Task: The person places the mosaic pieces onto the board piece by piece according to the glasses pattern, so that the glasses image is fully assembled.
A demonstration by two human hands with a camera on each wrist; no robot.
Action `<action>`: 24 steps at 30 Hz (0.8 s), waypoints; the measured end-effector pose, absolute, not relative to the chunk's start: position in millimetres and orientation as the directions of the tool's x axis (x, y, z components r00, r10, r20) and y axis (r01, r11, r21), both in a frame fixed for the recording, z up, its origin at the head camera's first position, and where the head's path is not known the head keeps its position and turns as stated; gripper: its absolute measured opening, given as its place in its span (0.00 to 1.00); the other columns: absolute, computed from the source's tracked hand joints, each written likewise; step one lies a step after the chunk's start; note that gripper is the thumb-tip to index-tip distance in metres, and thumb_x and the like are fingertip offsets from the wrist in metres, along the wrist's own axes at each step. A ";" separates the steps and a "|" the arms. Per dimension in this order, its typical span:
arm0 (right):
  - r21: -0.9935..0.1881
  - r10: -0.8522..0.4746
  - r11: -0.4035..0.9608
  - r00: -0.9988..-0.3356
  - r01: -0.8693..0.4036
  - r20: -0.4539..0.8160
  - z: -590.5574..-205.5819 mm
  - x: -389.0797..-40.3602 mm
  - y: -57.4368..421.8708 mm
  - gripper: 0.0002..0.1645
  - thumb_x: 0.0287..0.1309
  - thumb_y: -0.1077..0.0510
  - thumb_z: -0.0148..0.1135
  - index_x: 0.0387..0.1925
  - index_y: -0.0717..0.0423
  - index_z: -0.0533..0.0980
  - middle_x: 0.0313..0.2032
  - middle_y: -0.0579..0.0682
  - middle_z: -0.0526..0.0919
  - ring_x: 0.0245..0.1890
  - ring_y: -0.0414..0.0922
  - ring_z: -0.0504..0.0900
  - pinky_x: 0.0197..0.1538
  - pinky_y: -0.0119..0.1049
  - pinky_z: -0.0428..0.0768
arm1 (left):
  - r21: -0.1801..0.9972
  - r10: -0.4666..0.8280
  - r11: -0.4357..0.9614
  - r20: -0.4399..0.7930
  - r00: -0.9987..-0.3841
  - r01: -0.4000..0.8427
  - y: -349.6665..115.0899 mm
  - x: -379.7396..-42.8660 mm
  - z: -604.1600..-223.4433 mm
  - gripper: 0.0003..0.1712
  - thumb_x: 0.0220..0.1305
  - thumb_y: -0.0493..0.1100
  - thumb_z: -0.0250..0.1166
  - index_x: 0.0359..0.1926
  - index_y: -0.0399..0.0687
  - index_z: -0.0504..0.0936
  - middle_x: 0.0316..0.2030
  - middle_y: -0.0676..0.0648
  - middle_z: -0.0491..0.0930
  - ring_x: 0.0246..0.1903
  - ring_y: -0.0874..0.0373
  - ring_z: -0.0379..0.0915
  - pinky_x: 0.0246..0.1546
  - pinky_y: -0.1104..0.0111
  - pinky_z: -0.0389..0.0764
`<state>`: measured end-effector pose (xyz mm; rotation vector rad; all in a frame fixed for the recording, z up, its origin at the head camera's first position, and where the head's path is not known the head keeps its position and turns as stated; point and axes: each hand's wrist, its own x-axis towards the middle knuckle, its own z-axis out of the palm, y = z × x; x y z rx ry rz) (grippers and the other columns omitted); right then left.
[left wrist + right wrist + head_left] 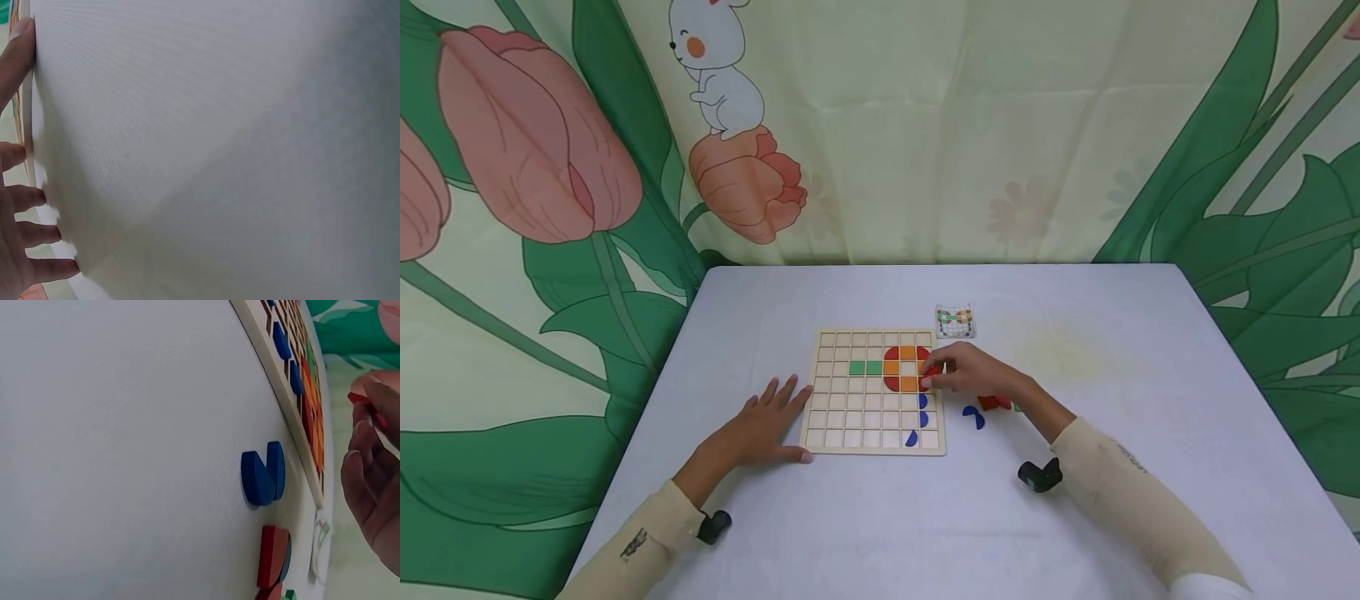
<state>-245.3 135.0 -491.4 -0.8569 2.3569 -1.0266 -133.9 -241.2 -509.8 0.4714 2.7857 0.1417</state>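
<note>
A square wooden grid board (842, 421) lies on the white table, with red, orange and green pieces in its upper cells. Three blue half-round pieces (923, 419) sit in its lower right cells. My left hand (766, 425) is spread flat, its fingertips at the board's left edge. Above the board's right side, my right hand (970, 368) pinches a small red piece (357, 398) between thumb and fingertips, as the right wrist view shows. The cells under that hand are partly hidden.
Two loose blue pieces (255, 479) lie right of the board. Beside them are red pieces (273, 556) and a bit of green, partly behind my right forearm. A small pattern card (955, 321) lies past the board's upper right corner. A patterned curtain (925, 167) hangs behind the table.
</note>
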 end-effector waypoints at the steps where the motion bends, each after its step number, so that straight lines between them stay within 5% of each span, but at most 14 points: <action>1: -0.759 -0.682 0.536 -0.719 -0.369 -0.132 -491.8 -246.5 131.7 0.14 0.64 0.53 0.68 0.49 0.53 0.84 0.36 0.45 0.84 0.30 0.43 0.76 0.33 0.31 0.76 | 0.149 0.336 0.941 -0.286 -0.897 0.305 -241.0 -133.6 -508.9 0.65 0.51 0.77 0.66 0.80 0.51 0.51 0.79 0.36 0.46 0.77 0.30 0.40 0.67 0.32 0.57; 9: -0.741 -0.738 0.512 -0.664 -0.435 -0.121 -488.2 -254.0 108.2 0.15 0.65 0.56 0.66 0.51 0.56 0.85 0.41 0.48 0.87 0.35 0.41 0.76 0.37 0.31 0.74 | 0.155 0.352 0.935 -0.278 -0.894 0.320 -241.3 -133.0 -507.7 0.65 0.51 0.77 0.66 0.80 0.50 0.51 0.79 0.35 0.46 0.76 0.29 0.40 0.66 0.31 0.58; 15: -0.776 -0.794 0.463 -0.589 -0.428 -0.149 -483.4 -258.8 91.9 0.19 0.67 0.60 0.63 0.57 0.63 0.80 0.45 0.55 0.87 0.29 0.43 0.79 0.35 0.32 0.78 | 0.149 0.343 0.938 -0.284 -0.895 0.312 -242.5 -133.9 -512.6 0.66 0.50 0.78 0.65 0.80 0.52 0.50 0.79 0.37 0.45 0.77 0.31 0.39 0.67 0.32 0.57; 24: -0.756 -0.720 0.524 -0.679 -0.393 -0.146 -488.7 -269.2 57.5 0.19 0.65 0.56 0.66 0.55 0.57 0.82 0.41 0.49 0.86 0.37 0.42 0.78 0.41 0.32 0.78 | 0.143 0.331 0.943 -0.284 -0.900 0.301 -242.5 -134.7 -514.0 0.65 0.50 0.77 0.66 0.80 0.53 0.50 0.79 0.37 0.45 0.77 0.31 0.39 0.68 0.32 0.57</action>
